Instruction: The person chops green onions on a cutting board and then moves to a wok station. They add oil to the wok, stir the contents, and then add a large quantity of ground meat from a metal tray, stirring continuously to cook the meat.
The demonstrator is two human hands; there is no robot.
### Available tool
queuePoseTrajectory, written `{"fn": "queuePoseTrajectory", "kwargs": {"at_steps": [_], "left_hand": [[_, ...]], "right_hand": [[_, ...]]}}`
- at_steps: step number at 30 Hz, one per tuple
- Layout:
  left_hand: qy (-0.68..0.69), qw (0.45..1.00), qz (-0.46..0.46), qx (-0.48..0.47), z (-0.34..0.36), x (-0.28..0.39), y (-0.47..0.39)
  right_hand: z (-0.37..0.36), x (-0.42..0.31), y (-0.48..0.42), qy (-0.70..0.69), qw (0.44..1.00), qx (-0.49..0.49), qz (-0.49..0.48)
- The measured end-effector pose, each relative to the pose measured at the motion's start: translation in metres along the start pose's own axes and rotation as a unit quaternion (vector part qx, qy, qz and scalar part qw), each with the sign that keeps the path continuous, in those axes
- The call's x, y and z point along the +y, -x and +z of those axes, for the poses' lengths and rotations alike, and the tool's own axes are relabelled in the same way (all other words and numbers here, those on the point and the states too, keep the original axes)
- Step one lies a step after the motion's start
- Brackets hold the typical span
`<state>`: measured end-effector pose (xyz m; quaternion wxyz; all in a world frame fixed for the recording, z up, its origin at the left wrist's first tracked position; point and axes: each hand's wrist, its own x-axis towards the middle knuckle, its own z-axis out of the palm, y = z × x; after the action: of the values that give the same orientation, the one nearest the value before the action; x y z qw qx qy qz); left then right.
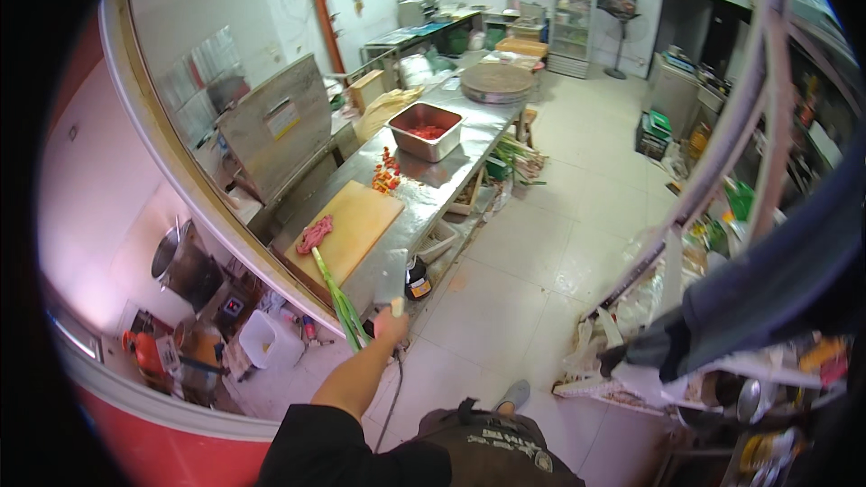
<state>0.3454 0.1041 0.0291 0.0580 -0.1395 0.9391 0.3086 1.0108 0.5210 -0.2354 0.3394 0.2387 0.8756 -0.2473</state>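
Note:
My left hand (390, 326) grips the pale handle of a cleaver (391, 276), its broad blade over the near end of the steel table (426, 206). Left of the hand, a long scallion or leek (338, 297) reaches from the yellowish cutting board (358, 226) past the table's edge, its green leaves ending near my wrist. A crumpled pink cloth or piece of meat (315, 234) lies on the board by its white end. Cut red and orange pieces (386, 172) are scattered beyond the board. Behind them stands a deep steel pan (426, 132) with red pieces inside. My right hand is out of view.
A round chopping block (497, 81) sits at the table's far end. A dark bottle (418, 281) and crates (436, 240) are under the table. A frame edge (203, 216) runs along the left. On the right are a slanted post (703, 196) and dark fabric (744, 284).

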Motion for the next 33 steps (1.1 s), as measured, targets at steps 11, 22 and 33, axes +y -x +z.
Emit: {"fn": "queuePoseTrajectory", "kwargs": {"at_steps": [11,22,33], "left_hand": [[-0.043,0.988,-0.083,0.122,-0.023,0.025,-0.230],[0.173,0.970,0.118,0.122,0.088,0.239,-0.524],[0.284,0.954,-0.084,0.047,0.123,0.365,-0.619]], "right_hand": [[-0.308,-0.209,-0.250,-0.290,0.952,0.095,0.019],[-0.446,-0.348,-0.286,-0.569,0.786,0.058,0.235],[-0.416,-0.401,-0.253,-0.666,0.684,0.155,0.252]]}}
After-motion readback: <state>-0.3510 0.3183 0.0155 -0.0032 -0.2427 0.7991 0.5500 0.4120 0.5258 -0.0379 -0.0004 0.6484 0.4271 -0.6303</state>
